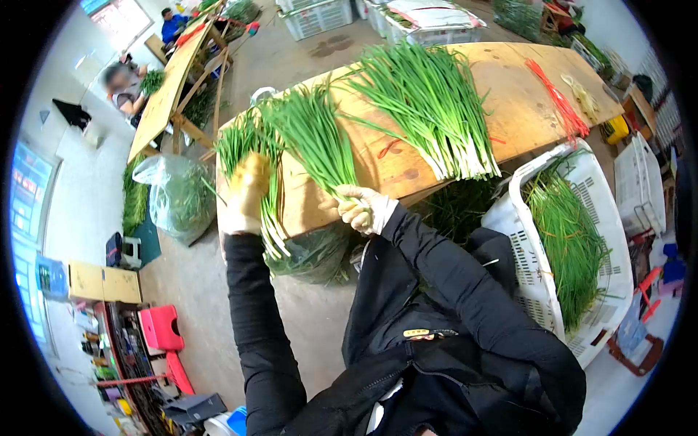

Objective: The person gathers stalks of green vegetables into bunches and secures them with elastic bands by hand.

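My right hand (361, 209), in a pale glove, is closed around the white stem ends of a bunch of garlic chives (313, 134), whose green leaves fan out over the wooden table. My left hand (249, 182), in a yellowish glove, is over another, looser bunch of chives (273, 211) at the table's left end. It is blurred and its fingers are hidden, so I cannot make out its grip. The white stems of that bunch hang over the near edge. A larger pile of chives (429, 109) lies further right on the table, stems towards me.
Red ties (560, 98) and pale yellowish strips (579, 96) lie at the right of the table (509, 65). A white plastic basket (520, 211) of chives stands at my right. Clear bags (174, 196) hold greens at left. Two people sit at another table (163, 109).
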`<action>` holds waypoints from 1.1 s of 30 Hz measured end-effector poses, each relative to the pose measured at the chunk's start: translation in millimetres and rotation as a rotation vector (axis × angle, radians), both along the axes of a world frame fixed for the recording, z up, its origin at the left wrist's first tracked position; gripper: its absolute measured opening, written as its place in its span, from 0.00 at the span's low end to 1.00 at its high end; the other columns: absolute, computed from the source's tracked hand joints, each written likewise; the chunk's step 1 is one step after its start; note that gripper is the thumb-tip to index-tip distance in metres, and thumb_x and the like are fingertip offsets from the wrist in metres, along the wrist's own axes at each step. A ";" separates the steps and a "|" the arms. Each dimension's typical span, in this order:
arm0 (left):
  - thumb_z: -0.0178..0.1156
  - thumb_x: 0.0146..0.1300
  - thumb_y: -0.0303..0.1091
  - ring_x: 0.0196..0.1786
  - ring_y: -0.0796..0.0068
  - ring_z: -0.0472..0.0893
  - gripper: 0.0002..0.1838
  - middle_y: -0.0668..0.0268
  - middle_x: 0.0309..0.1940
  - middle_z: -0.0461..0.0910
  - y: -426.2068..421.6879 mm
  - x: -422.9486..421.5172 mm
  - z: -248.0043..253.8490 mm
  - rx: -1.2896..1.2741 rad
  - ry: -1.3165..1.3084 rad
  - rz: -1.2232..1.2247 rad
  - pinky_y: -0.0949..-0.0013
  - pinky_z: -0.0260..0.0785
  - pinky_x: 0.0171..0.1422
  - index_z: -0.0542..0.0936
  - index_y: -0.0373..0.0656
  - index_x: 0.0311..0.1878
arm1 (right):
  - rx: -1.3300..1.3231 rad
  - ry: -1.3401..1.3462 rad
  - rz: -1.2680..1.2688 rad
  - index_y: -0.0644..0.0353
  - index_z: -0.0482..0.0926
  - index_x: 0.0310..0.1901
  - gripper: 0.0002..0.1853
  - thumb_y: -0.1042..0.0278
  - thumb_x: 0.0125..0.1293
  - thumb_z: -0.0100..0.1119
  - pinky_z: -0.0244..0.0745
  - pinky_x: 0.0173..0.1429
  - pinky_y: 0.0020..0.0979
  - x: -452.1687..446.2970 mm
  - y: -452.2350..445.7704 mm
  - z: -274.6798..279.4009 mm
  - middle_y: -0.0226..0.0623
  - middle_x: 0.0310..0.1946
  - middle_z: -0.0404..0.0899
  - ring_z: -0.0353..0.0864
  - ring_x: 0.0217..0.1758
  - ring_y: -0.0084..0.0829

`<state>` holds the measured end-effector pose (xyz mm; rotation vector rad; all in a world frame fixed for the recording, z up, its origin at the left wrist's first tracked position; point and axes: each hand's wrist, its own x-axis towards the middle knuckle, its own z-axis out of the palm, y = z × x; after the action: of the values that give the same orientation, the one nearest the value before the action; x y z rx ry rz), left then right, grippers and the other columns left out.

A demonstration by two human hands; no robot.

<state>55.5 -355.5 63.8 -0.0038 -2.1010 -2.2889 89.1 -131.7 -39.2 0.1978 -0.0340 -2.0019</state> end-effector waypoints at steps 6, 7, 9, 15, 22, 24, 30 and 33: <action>0.50 0.59 0.56 0.38 0.73 0.76 0.27 0.62 0.37 0.77 46.5 87.8 -43.0 0.218 -0.505 -0.342 0.70 0.67 0.45 0.70 0.41 0.48 | -0.095 0.139 -0.007 0.69 0.67 0.43 0.19 0.56 0.65 0.46 0.51 0.10 0.16 32.3 3.7 14.6 0.29 0.16 0.59 0.54 0.12 0.16; 0.51 0.60 0.54 0.37 0.73 0.77 0.24 0.62 0.35 0.77 54.3 94.2 -43.9 0.297 -0.493 -0.374 0.70 0.67 0.46 0.71 0.42 0.47 | 0.052 0.139 -0.016 0.67 0.68 0.38 0.19 0.54 0.64 0.47 0.52 0.10 0.16 41.8 3.6 22.4 0.32 0.16 0.61 0.55 0.13 0.17; 0.51 0.61 0.52 0.38 0.72 0.77 0.21 0.62 0.34 0.77 60.2 86.9 -75.6 0.528 -0.467 -0.629 0.69 0.68 0.46 0.71 0.43 0.44 | -0.065 0.063 0.101 0.67 0.69 0.41 0.21 0.53 0.64 0.46 0.53 0.10 0.15 51.1 0.2 9.5 0.34 0.17 0.63 0.57 0.14 0.18; 0.56 0.58 0.31 0.45 0.66 0.77 0.21 0.62 0.38 0.78 112.0 105.3 -58.6 1.015 -0.597 -0.340 0.63 0.65 0.58 0.67 0.37 0.55 | 0.073 0.331 -0.034 0.67 0.71 0.43 0.37 0.32 0.57 0.41 0.57 0.10 0.16 95.9 12.1 15.0 0.39 0.19 0.71 0.65 0.11 0.22; 0.56 0.56 0.25 0.40 0.70 0.79 0.17 0.63 0.37 0.79 130.2 91.0 -79.5 1.389 -0.565 -0.420 0.54 0.66 0.56 0.71 0.38 0.50 | 0.906 0.918 -0.136 0.67 0.71 0.46 0.37 0.34 0.54 0.48 0.67 0.22 0.13 144.0 69.7 45.4 0.36 0.27 0.78 0.74 0.20 0.16; 0.54 0.59 0.28 0.40 0.70 0.79 0.18 0.64 0.38 0.79 134.8 92.5 -80.6 1.356 -0.557 -0.415 0.54 0.65 0.57 0.68 0.37 0.53 | 1.269 0.947 -0.397 0.65 0.72 0.40 0.21 0.52 0.56 0.59 0.62 0.23 0.12 163.3 73.8 50.1 0.29 0.24 0.75 0.67 0.19 0.12; 0.56 0.56 0.24 0.45 0.65 0.76 0.17 0.58 0.45 0.75 137.4 98.3 -83.5 1.215 -0.569 -0.325 0.52 0.69 0.54 0.69 0.37 0.50 | 1.695 1.194 -0.769 0.59 0.72 0.36 0.15 0.63 0.52 0.65 0.62 0.29 0.14 147.4 72.6 58.0 0.22 0.23 0.69 0.65 0.24 0.12; 0.57 0.55 0.24 0.42 0.66 0.77 0.17 0.58 0.42 0.76 140.0 98.5 -89.3 1.073 -0.545 -0.282 0.58 0.73 0.48 0.69 0.36 0.49 | 1.906 1.540 -0.550 0.60 0.70 0.40 0.23 0.55 0.48 0.68 0.65 0.31 0.19 134.3 73.6 70.1 0.26 0.27 0.68 0.65 0.25 0.17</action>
<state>154.0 -215.4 -25.5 0.4033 -0.6994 -3.5676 223.4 -58.1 30.8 -0.2648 2.9314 -1.4081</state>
